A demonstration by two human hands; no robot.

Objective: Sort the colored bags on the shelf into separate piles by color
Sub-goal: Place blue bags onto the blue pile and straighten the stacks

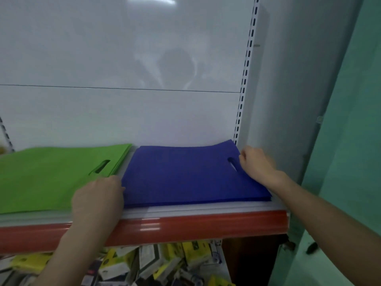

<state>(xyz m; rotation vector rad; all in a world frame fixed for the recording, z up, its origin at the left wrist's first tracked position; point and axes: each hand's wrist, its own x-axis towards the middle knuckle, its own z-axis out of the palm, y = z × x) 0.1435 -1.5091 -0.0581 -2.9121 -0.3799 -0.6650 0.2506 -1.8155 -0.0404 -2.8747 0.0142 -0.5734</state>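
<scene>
My left hand touches the blue bags at the left edge; I cannot tell its grip. My right hand grips their right edge.

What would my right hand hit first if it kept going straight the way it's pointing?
Your right hand touches the blue bag pile at its right edge. Heading back and leftward, it would slide over that pile and then probably meet the white back panel, though depth is unclear.

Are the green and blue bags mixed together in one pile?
No, the green bags form their own pile left of the blue bags, with a gap of shelf between.
</scene>
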